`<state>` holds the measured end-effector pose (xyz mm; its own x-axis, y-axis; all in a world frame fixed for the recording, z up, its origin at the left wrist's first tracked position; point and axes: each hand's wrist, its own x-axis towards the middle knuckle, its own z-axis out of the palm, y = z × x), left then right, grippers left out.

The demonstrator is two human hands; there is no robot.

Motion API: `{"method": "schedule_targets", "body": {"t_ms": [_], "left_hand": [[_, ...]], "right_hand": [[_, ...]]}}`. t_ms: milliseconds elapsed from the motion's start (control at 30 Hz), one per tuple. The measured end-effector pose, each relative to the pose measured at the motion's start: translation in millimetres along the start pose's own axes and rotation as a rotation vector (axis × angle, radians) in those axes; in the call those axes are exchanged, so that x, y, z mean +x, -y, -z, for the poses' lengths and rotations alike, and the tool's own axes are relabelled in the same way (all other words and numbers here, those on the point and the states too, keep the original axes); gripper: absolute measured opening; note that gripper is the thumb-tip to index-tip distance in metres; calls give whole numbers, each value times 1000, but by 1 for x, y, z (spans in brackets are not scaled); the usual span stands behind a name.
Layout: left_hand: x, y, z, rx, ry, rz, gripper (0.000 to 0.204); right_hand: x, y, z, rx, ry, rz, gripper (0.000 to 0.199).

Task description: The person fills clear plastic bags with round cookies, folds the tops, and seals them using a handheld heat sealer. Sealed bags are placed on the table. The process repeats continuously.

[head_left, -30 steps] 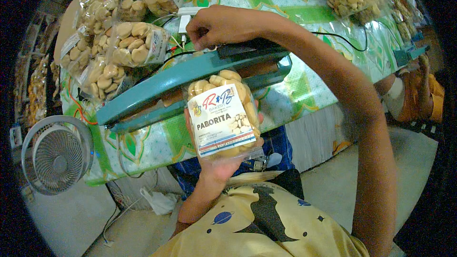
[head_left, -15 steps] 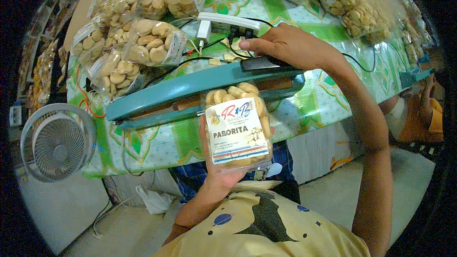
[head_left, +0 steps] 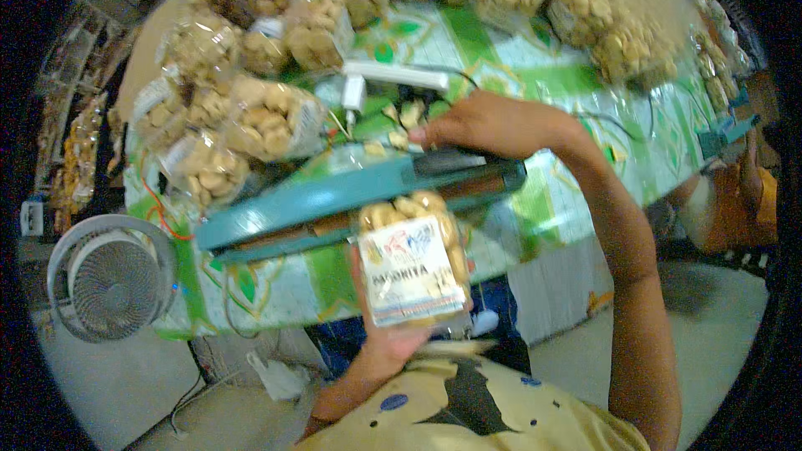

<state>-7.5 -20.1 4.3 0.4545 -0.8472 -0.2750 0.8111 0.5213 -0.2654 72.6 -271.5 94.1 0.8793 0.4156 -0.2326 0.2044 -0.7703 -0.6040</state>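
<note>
A clear bag of round, pale cookies (head_left: 447, 238) with a white label rests in my left hand (head_left: 393, 342). The hand supports the bag from behind and below, so most of its fingers are hidden. The bag's top end lies against the front of a teal heat sealer (head_left: 317, 207), by the gap between its upper arm and base. My right hand (head_left: 493, 124) is over the black handle at the sealer's right end, thumb pointing left and the other fingers curled out of sight behind it. The picture is blurred.
Filled cookie bags (head_left: 271, 117) crowd the table's left and far sides. Behind the sealer are a white power strip (head_left: 397, 75), cables and cookie pieces (head_left: 409, 113). A round fan (head_left: 113, 280) is at the left edge. Another person (head_left: 727, 200) is at the far right.
The view has shifted, so most of the table and sealer appears lower and the picture is more blurred. Both hands keep about the same places on the bag and handle.
</note>
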Motion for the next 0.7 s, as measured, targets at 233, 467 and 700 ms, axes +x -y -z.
{"method": "schedule_targets", "body": {"t_ms": [233,467,700], "left_hand": [[2,-2,-7,-288,142,137,91],[2,-4,-3,-93,206,162,92],[-3,-3,-2,-94,185,160,91]], "right_hand": [[0,11,5,191,50,-193,60],[-1,21,9,201,55,-252,57],[-1,17,8,191,56,-198,54]]}}
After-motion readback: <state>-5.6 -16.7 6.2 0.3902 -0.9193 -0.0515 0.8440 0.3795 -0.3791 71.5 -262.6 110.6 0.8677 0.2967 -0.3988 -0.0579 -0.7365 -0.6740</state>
